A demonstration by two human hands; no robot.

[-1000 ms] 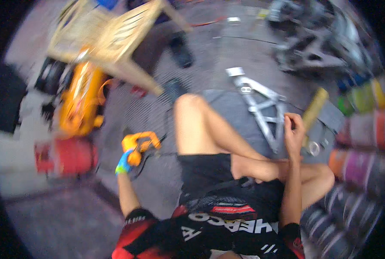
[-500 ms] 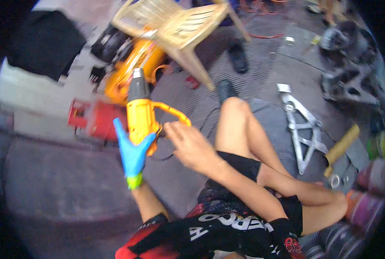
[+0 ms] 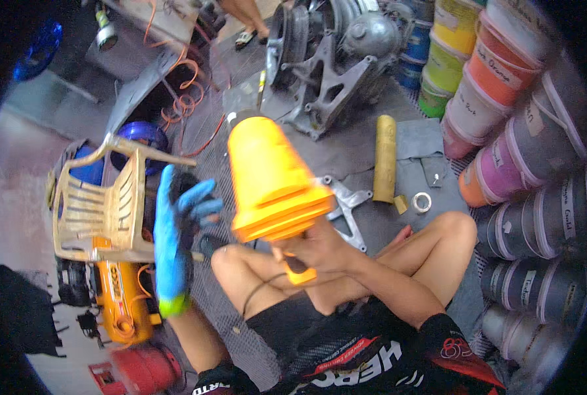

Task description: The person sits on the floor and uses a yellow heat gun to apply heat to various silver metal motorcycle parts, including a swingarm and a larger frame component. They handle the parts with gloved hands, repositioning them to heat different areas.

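A yellow heat gun (image 3: 274, 171) is raised in front of me, its dark, metal-tipped nozzle pointing up and away. My bare right hand (image 3: 326, 247) is closed around its grip, partly hidden behind the gun's body. A cord hangs from it across my leg. Just left of the gun, my left hand (image 3: 173, 230) wears a blue glove with a bright green cuff. Its fingers are spread and it holds nothing. Beyond the gun, a silver metal bracket (image 3: 354, 214) lies on the floor, partly covered by the gun and my arm.
A cream plastic chair (image 3: 119, 204), a yellow-orange tank (image 3: 119, 299) and a red cylinder (image 3: 145, 372) stand left. Stacked buckets (image 3: 501, 72) line the right. Ahead are grey metal parts (image 3: 330, 79), a brown roll (image 3: 385, 158), a tape roll (image 3: 422, 197) and another person's feet (image 3: 246, 38).
The view has swung to the right. The heat gun has passed from my left hand to my right, which now grips it closer to me. My gloved left hand has come away from it.
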